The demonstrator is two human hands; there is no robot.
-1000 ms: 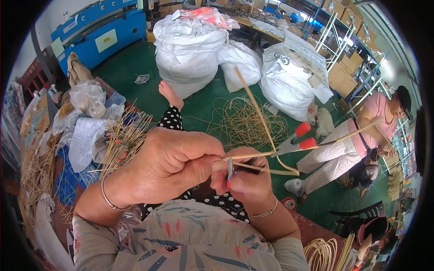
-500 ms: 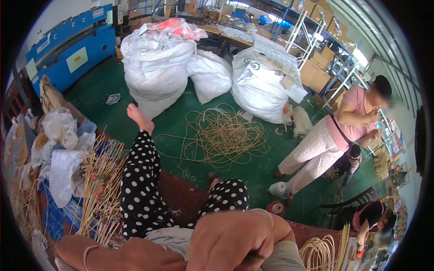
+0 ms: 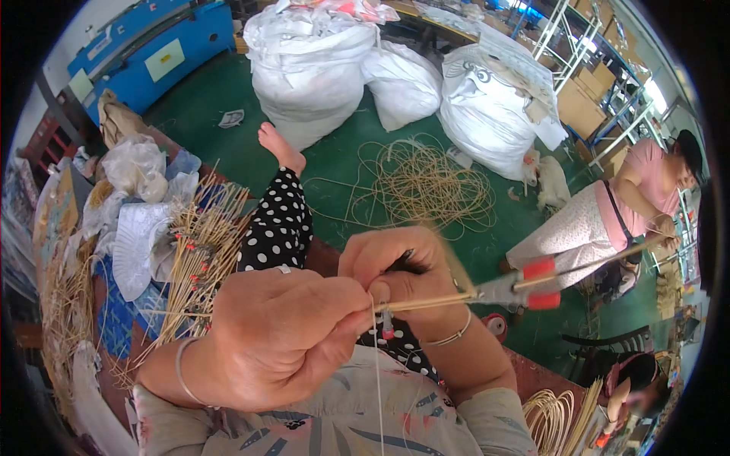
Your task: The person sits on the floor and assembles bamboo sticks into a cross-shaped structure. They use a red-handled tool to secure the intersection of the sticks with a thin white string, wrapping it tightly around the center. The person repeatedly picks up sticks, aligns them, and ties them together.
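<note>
In front of my lap, my left hand is closed at one end of a pale strip bundle, fingertips pinched beside the right hand. My right hand is wrapped round the thin cane strips, which run out to the right. A white thread hangs straight down from where the fingertips meet. Beyond my right hand, a grey clip with red ends sits on the strips, partly blurred. A small pinkish-red tip shows just below the right fingers.
A pile of cane sticks with red bits lies at left, beside plastic bags. A loose coil of cane lies on the green floor before white sacks. At right a co-worker in pink stands; another person sits low by cane hoops.
Both hands have risen from my lap and come together, now with cane strips, thread and a red-ended clip in view. The surroundings have shifted right and up in the picture.
</note>
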